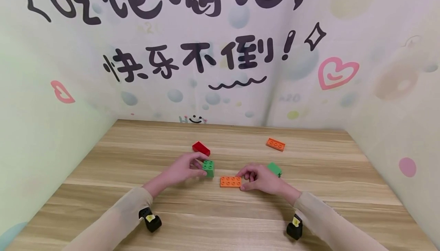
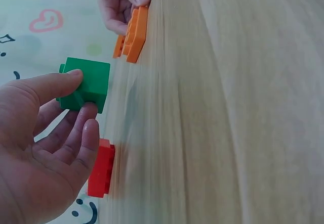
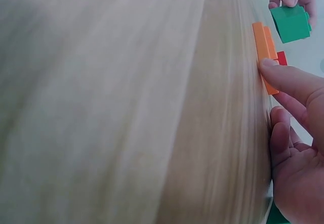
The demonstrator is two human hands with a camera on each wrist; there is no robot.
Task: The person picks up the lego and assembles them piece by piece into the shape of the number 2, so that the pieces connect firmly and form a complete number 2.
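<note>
My left hand (image 1: 187, 169) pinches a green building block (image 1: 208, 168) between thumb and fingers, its studs facing up in the head view. In the left wrist view that green block (image 2: 91, 80) is held off the table. A flat orange building block (image 1: 230, 182) with two rows of studs is gripped at its right end by my right hand (image 1: 262, 179). The right wrist view shows the thumb on the side of this orange block (image 3: 264, 52), which is low at the table surface. The two held blocks are apart, green to the left of orange.
A red block (image 1: 201, 148) lies just beyond my left hand. Another orange block (image 1: 275, 144), hollow underside showing, lies at the back right. A second green block (image 1: 274, 169) sits behind my right hand, partly hidden. Printed cloth walls (image 1: 192, 102) border the wooden table (image 1: 206, 220).
</note>
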